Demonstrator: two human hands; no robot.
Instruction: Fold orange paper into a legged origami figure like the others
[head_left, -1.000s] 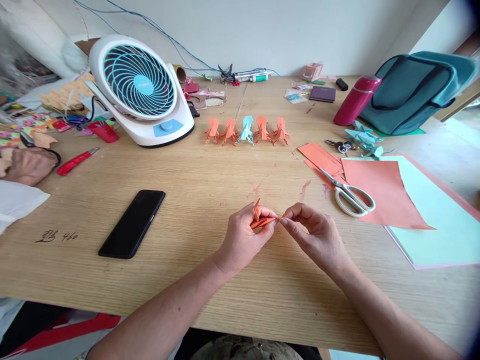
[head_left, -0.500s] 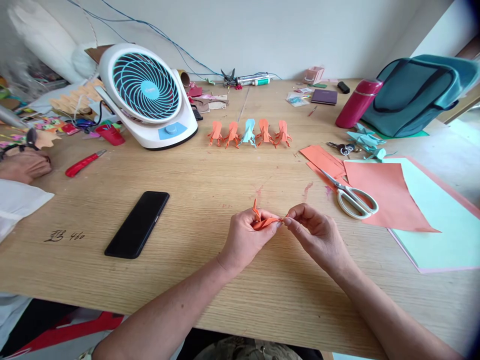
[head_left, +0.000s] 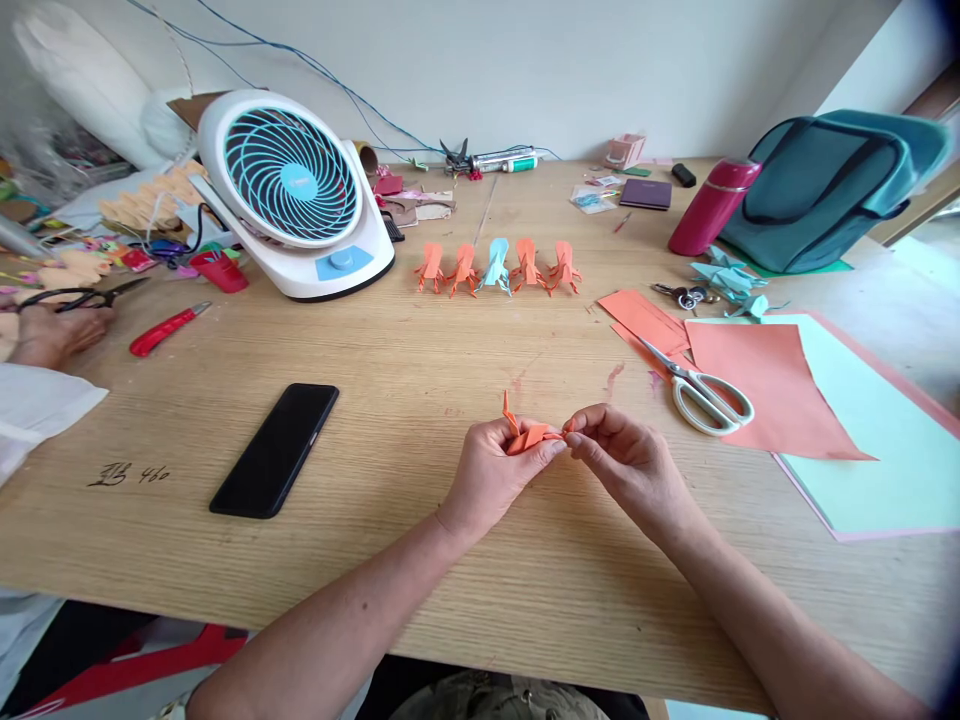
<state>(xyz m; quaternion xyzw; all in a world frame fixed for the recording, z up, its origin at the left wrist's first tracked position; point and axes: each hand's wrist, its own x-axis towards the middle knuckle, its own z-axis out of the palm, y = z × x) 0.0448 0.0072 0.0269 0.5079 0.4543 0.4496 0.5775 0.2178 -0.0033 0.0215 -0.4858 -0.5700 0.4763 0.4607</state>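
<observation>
A small folded orange paper figure [head_left: 526, 436] is held between both hands just above the wooden table [head_left: 420, 360]. My left hand [head_left: 491, 472] is closed round its body, with one paper point sticking up. My right hand [head_left: 628, 462] pinches its right tip between thumb and fingers. Farther back stands a row of finished paper figures [head_left: 496, 266], orange ones with one light blue in the middle.
White-handled scissors [head_left: 703, 393] lie on orange paper sheets [head_left: 765, 385] over a mint sheet at the right. A black phone [head_left: 275, 449] lies at the left, a white desk fan [head_left: 294, 192] behind it. Another person's hand [head_left: 52, 330] holds black scissors at far left. A red bottle [head_left: 712, 205] and a teal bag [head_left: 832, 185] stand at the back right.
My hands have drawn closer together on the paper figure. The other person's hand at the far left now holds black scissors. The view has shifted slightly.
</observation>
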